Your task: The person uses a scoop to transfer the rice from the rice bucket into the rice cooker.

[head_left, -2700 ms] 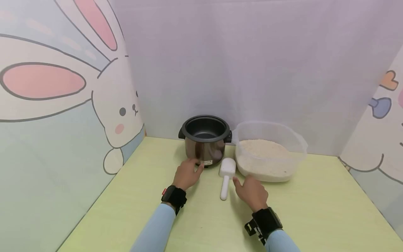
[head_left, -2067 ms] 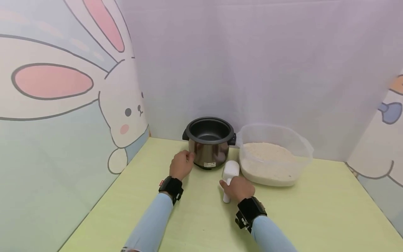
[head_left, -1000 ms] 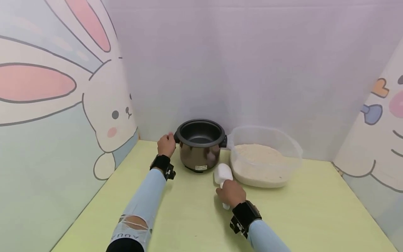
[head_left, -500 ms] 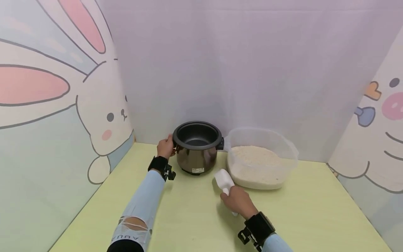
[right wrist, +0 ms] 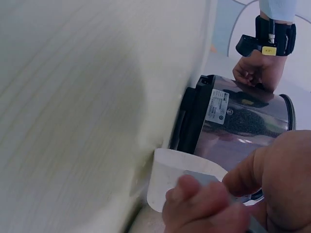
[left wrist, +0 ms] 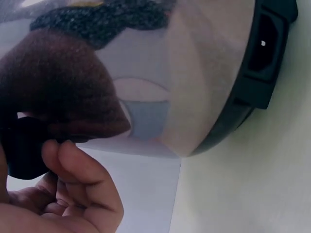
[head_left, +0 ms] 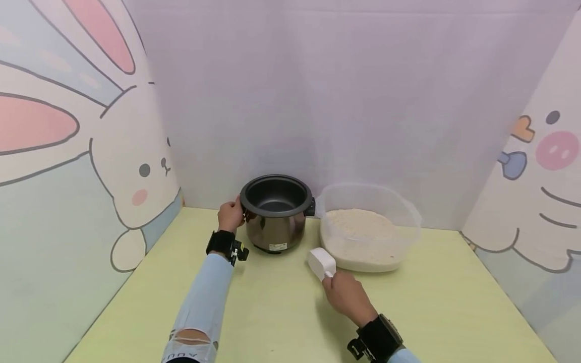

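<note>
A rice cooker (head_left: 275, 233) with a dark inner pot stands without a lid near the back wall. My left hand (head_left: 230, 217) holds its left side; the left wrist view shows curled fingers (left wrist: 85, 170) at the black side handle (left wrist: 25, 158). My right hand (head_left: 348, 296) grips a white scoop (head_left: 322, 263) by its handle, just in front of the cooker and a tub. The scoop's head points away to the left, tipped on its side; in the right wrist view its white head (right wrist: 167, 177) shows past the fingers. My palm covers most of its handle.
A translucent plastic tub (head_left: 399, 209) with pale rice-like grains (head_left: 360, 224) sits right of the cooker, close to its right handle (head_left: 310, 206). Behind is a lilac cloth wall (head_left: 290, 91); cartoon-printed panels flank the pale yellow table (head_left: 254, 312).
My right hand has taken the scoop by its handle and turned it onto its side. My left hand has moved from the cooker's front to its left handle. The head view has shifted slightly.
</note>
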The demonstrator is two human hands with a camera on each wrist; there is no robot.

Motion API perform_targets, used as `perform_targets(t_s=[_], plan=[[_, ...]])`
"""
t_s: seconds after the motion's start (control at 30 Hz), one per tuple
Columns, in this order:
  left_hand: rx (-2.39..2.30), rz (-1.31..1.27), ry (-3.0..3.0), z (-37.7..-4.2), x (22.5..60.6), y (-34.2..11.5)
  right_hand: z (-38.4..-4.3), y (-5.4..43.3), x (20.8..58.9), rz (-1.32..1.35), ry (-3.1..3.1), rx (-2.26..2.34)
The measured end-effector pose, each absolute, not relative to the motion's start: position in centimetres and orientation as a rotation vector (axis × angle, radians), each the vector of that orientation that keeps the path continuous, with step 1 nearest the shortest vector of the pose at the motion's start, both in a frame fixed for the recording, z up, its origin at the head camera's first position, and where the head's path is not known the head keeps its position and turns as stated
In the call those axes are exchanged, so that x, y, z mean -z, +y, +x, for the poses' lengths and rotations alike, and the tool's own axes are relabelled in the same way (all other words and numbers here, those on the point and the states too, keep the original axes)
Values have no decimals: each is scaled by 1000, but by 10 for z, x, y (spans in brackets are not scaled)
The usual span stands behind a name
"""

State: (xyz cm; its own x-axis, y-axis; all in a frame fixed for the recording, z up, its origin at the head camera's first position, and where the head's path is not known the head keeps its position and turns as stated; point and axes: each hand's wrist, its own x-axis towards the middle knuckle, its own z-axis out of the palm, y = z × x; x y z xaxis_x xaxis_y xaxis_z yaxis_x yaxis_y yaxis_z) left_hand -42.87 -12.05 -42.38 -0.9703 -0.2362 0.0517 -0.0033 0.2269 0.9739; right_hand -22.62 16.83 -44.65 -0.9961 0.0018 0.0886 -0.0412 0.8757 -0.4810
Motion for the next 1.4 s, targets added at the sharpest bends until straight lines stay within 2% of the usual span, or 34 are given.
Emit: perform_targets(t_s=[0.4,0.67,0.8,0.97,1.4], plan=[[1795,183,-2240,-425,431,-118,-226,186,451,193,-2918,-785],[1805,162,-2216,-426,437,-121,-222,189,445,200,-2918,-887],[1786,169,-2213,-427,439,-120,-223,190,440,303,-2882,-818],[1811,169,-2200,-424,438,-118,-227,197,424,445,-2842,-793],[1882,211,-2152,-429,441,-117,-241,207,366,486,-2561,-679]])
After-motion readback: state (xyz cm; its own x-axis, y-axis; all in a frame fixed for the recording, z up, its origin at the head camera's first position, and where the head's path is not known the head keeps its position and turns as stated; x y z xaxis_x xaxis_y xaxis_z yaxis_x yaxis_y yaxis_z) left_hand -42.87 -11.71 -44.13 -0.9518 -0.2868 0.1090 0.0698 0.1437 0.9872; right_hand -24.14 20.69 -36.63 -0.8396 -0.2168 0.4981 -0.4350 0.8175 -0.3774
